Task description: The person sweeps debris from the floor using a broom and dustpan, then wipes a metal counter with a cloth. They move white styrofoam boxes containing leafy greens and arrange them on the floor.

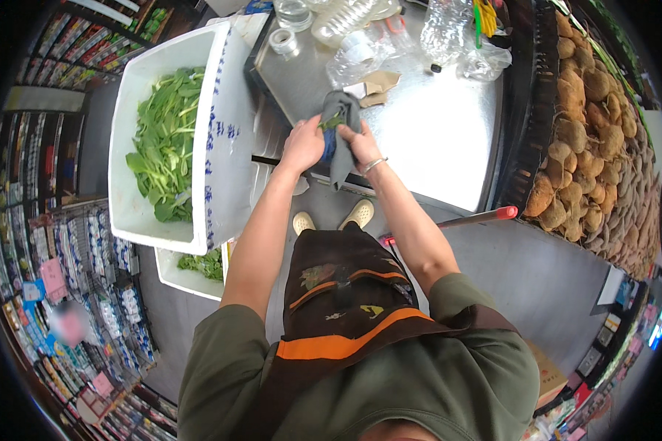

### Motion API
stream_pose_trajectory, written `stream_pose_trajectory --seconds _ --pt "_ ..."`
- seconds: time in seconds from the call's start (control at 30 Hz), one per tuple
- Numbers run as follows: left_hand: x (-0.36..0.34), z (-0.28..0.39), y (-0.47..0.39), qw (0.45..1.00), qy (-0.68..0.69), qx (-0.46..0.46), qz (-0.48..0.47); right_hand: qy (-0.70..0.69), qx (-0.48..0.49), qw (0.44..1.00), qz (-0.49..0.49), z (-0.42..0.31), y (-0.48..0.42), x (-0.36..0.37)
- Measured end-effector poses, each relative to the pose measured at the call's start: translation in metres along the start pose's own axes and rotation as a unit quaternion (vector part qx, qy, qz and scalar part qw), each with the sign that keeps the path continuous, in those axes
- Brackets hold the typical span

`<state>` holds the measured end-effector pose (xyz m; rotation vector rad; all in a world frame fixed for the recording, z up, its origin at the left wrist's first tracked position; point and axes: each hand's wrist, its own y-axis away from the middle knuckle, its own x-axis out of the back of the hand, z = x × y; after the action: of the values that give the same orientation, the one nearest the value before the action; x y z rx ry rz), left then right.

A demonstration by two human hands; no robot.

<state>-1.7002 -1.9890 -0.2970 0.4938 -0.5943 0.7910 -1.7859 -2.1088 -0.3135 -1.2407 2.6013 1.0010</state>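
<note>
My left hand (302, 144) and my right hand (361, 143) come together at the near edge of a shiny metal table (314, 77). Between them hangs a dark grey cloth (340, 160), bunched at the top and gripped by the right hand, which wears a bracelet. A small green leafy piece (331, 122) shows between the fingers, with something blue (329, 145) just below it. The left fingers close on this bundle from the other side. Exactly which part each hand pinches is hidden.
Left stands a white foam box (226, 138) of leafy greens (168, 143), above another foam box (190, 281). Tape (283, 41), plastic bottles (358, 19) and torn cardboard (378, 87) lie on the table. Root vegetables (579, 132) are heaped right. A red-tipped pole (477, 216) juts out near my right arm.
</note>
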Motion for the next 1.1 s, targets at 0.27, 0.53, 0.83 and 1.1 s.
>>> stream_pose_trajectory --seconds 0.27,0.53,0.83,1.1 --pt "0.139 0.015 0.101 0.979 0.115 -0.075 0.153 0.084 0.09 0.984 -0.126 -0.053 0.099 -0.128" --pt "0.275 -0.13 0.322 0.913 0.269 0.059 0.302 0.291 0.152 0.895 -0.303 0.109 0.205 -0.324" --pt "0.344 -0.401 0.486 0.875 0.168 0.155 0.426 0.522 0.262 0.717 -0.38 0.34 0.257 -0.511" --pt "0.361 -0.49 0.572 0.757 0.271 0.253 0.538 0.573 0.24 0.658 -0.425 0.419 0.28 -0.589"
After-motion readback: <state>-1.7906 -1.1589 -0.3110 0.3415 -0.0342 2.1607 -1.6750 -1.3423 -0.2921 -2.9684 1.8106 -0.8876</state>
